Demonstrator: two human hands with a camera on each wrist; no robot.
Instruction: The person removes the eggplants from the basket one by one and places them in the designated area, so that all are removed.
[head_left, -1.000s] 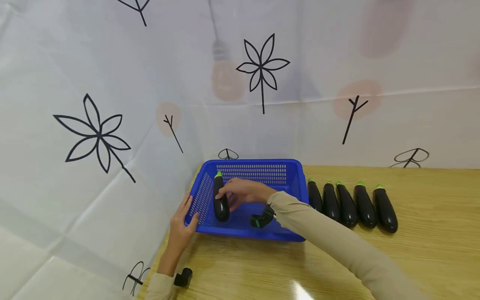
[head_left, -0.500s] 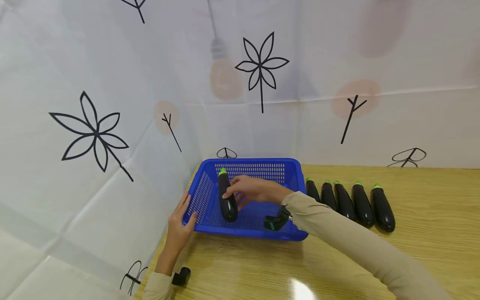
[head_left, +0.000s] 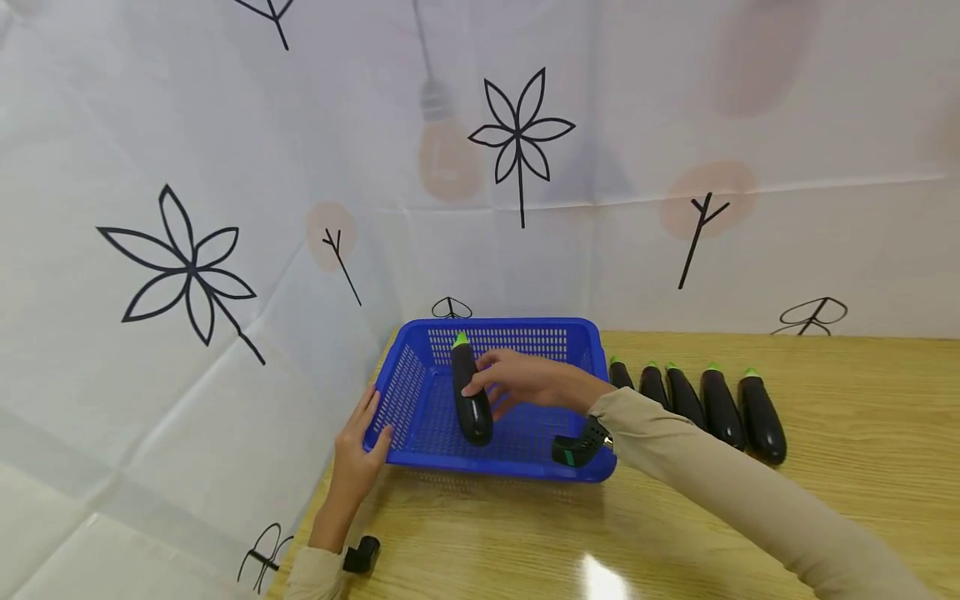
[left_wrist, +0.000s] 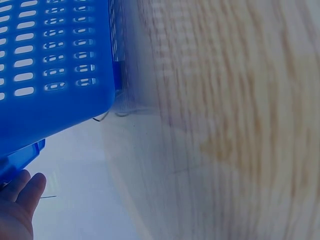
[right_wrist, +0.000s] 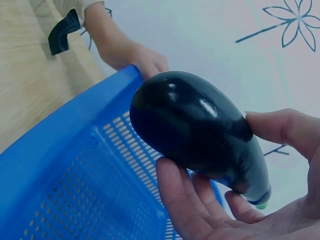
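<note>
In the head view, my right hand (head_left: pixel 521 379) grips a dark, glossy eggplant (head_left: pixel 472 404) with a green stem end, over the inside of the blue plastic basket (head_left: pixel 495 467). Thumb and fingers lie on opposite sides of the eggplant (right_wrist: pixel 195 125) in the right wrist view, its rounded end pointing away from the palm. My left hand (head_left: pixel 358 458) holds the basket's left rim near the front corner, its thumb over the rim and its fingers along the outside. Only part of the left hand (left_wrist: pixel 20 205) shows in the left wrist view, beside the basket.
Several more eggplants (head_left: pixel 723 408) lie in a row on the wooden table (head_left: pixel 480 533), right of the basket; the right forearm partly covers some. A white patterned cloth (head_left: pixel 600 267) hangs behind the table and along its left side.
My right hand has carried the eggplant rightward across the basket, and the eggplant has tilted slightly. The left hand has stayed at the basket's left rim.
</note>
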